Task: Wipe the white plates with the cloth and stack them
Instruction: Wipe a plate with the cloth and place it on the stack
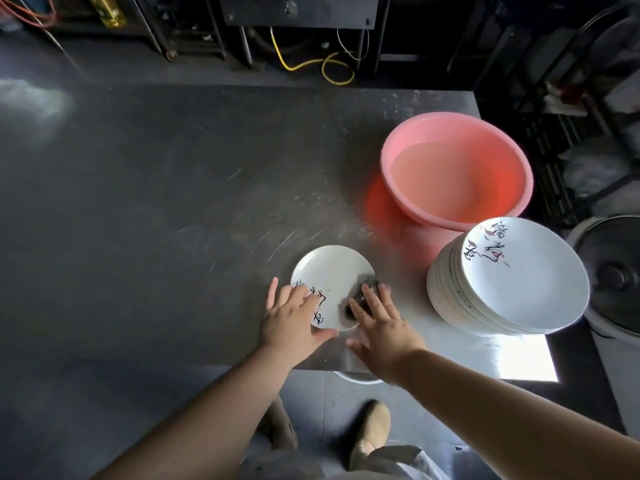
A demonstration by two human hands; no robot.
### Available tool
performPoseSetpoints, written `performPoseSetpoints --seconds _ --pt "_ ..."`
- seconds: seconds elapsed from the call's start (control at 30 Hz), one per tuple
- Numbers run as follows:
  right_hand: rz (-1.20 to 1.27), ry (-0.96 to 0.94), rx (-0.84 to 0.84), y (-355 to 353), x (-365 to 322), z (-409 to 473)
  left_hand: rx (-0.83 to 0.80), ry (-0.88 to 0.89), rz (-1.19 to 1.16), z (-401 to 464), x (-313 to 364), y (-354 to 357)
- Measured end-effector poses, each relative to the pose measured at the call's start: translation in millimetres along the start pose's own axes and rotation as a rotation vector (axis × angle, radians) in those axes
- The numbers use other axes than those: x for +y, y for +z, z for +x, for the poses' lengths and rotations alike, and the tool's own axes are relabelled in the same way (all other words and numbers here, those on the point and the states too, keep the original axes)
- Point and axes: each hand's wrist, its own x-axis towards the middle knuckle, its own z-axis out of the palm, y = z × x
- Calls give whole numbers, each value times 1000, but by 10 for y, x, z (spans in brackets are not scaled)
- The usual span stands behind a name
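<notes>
The left hand (294, 320) is lying flat, fingers spread, steadying a plate (332, 285) near the tabletop's (156, 202) front edge. The right hand (379, 327) is pressing a dark cloth (360, 297) onto it with straight fingers. A stack (509, 282) is sitting toward the right edge, beside a pink basin (457, 171).

Pink basin (457, 168) on the steel bench (156, 202), toward its far right corner, with water inside. Yellow cable (311, 65) looped on the floor beyond the bench, among dark metal frame legs. Grey round lidded pot (616, 271) off the right edge. Beige shoe (372, 431) on the floor below.
</notes>
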Motion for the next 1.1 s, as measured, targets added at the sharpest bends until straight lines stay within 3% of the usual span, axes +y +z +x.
performPoseSetpoints --seconds 0.1,0.27,0.43,0.57,0.77,0.93,1.1 --pt "-14 -62 -30 77 15 -179 -21 -3 17 -2 117 3" --pt "29 -14 -7 -368 281 228 -64 106 -34 65 -254 -131" --pt "-30 21 6 -1 -63 -66 -52 56 -102 31 -217 -44" --pt "-110 -42 42 55 -122 -77 34 76 -118 -48 -201 53" --pt "-9 82 1 -59 -36 169 104 39 -72 7 -125 83" --pt "-70 -104 18 148 -184 -138 91 -14 -64 -10 37 125" --pt "19 44 79 -104 40 188 120 96 -185 -53 -184 141"
